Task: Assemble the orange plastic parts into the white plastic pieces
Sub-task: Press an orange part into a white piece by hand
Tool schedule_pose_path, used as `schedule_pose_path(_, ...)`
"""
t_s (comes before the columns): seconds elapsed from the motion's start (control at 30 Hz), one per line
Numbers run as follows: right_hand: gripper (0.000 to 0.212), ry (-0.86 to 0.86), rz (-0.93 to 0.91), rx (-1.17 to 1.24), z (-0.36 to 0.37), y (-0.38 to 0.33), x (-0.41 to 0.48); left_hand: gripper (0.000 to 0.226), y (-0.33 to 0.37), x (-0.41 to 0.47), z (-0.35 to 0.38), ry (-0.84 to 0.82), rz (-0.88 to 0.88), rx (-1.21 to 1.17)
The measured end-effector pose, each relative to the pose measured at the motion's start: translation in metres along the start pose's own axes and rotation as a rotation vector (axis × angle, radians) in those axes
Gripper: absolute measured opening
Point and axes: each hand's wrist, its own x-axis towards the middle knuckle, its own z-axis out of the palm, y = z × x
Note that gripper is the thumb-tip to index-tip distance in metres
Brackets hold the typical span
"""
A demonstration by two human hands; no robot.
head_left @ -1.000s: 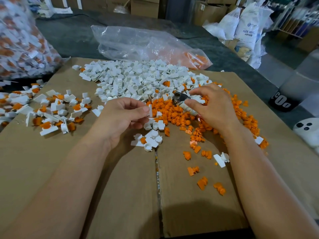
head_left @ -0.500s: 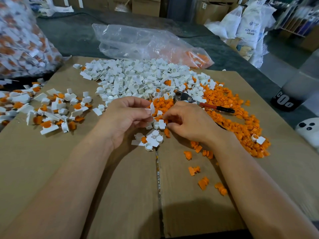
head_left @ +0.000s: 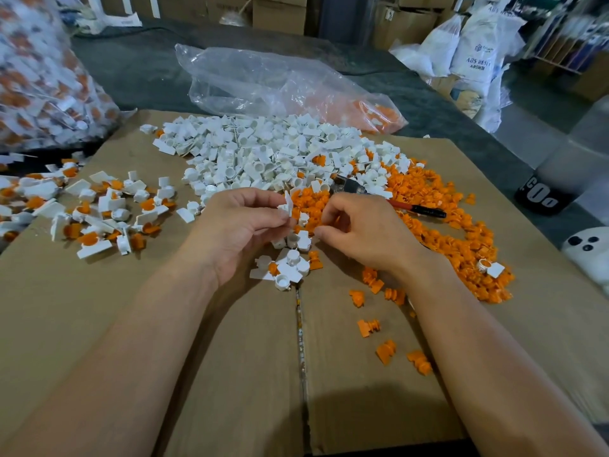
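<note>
Loose orange parts [head_left: 368, 328] nearest, easily swept away by a forearm [head_left: 461, 351]. Midway, left hand [head_left: 237, 227] pinching a white piece [head_left: 288, 206]; right hand [head_left: 362, 232] curled, contents unclear. Likely to fumble, dropping into the orange heap [head_left: 445, 239] behind.

The right hand [head_left: 362, 232] is no longer up at the far side of the orange parts [head_left: 438, 206], where it gripped the tool [head_left: 400, 205] a second ago. It has let go and come back toward the body. It now sits low, just beside the left hand [head_left: 240, 225], with its fingers [head_left: 321, 229] curled close to the white piece [head_left: 287, 206] held there. The tool now lies free on the orange parts, its red-and-black handle uncovered and pointing right.
</note>
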Motion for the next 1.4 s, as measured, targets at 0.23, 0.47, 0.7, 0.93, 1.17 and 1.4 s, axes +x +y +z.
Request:
schedule_pose_path(0.23,0.015,0.083,0.017,0.140,-0.003,-0.004,-0.001,0.008,0.001,0.000,0.001,0.008,-0.008,-0.055)
schedule_pose_path(0.47,0.025,0.159,0.077,0.315,-0.004,-0.009,-0.004,0.025,0.000,-0.002,0.001,-0.057,0.018,-0.069)
schedule_pose_path(0.7,0.021,0.191,0.085,0.584,-0.004,-0.016,-0.004,0.032,-0.001,-0.003,0.000,-0.009,0.148,0.114)
schedule_pose_path(0.93,0.025,0.263,0.001,0.600,0.002,-0.023,-0.005,0.035,-0.001,-0.006,0.005,0.018,0.289,0.316)
schedule_pose_path(1.17,0.024,0.272,0.012,0.555,0.004,-0.026,-0.005,0.035,-0.002,-0.007,0.009,0.006,0.303,0.343)
schedule_pose_path(1.4,0.025,0.339,0.006,0.465,0.006,-0.024,-0.005,0.028,-0.003,-0.005,0.004,-0.070,0.264,0.218)
